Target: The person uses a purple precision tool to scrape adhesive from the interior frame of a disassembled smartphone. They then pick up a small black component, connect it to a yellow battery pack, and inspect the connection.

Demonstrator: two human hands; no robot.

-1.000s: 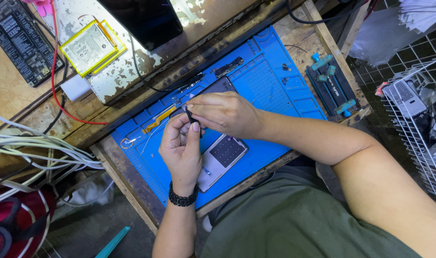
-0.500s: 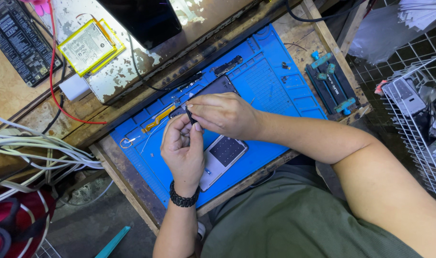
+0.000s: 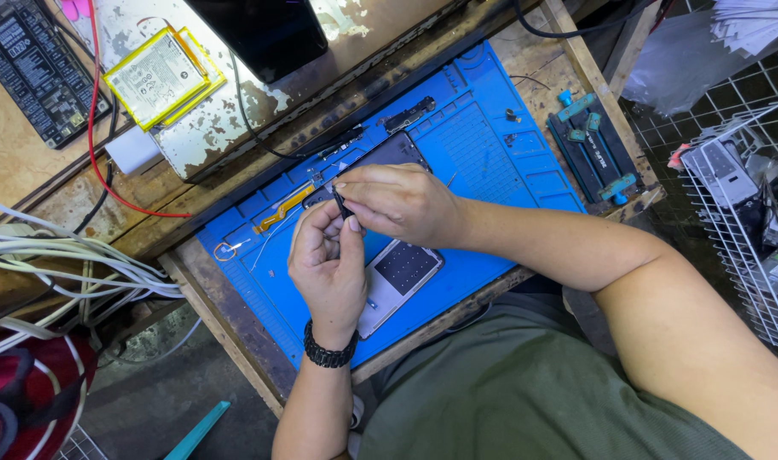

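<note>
Both hands meet over the middle of the blue mat, each grip closed on the same small dark part (image 3: 341, 204): the left hand (image 3: 328, 266), with a black bracelet (image 3: 328, 352) at the wrist, pinches it from below, and the right hand (image 3: 399, 202) pinches it from above, its forearm coming in from the right. Beneath them the wooden worktop (image 3: 193, 285) is worn and scratched, and it carries the blue mat (image 3: 483, 153) edge to edge. An opened phone (image 3: 399, 274) lies on the mat under the hands, its dark inner side up. To the right stands a wire basket (image 3: 734, 230) with grey devices and other bits inside. Near the far left of the worktop lie a yellow-edged flat battery (image 3: 155, 77), a red wire (image 3: 95, 111) and a bundle of white cables (image 3: 65, 264). A dark clamp jig with teal knobs (image 3: 593, 145) sits just beside the mat's right edge. A thin orange flex strip (image 3: 285, 207) lies on the mat, left of the hands.
</note>
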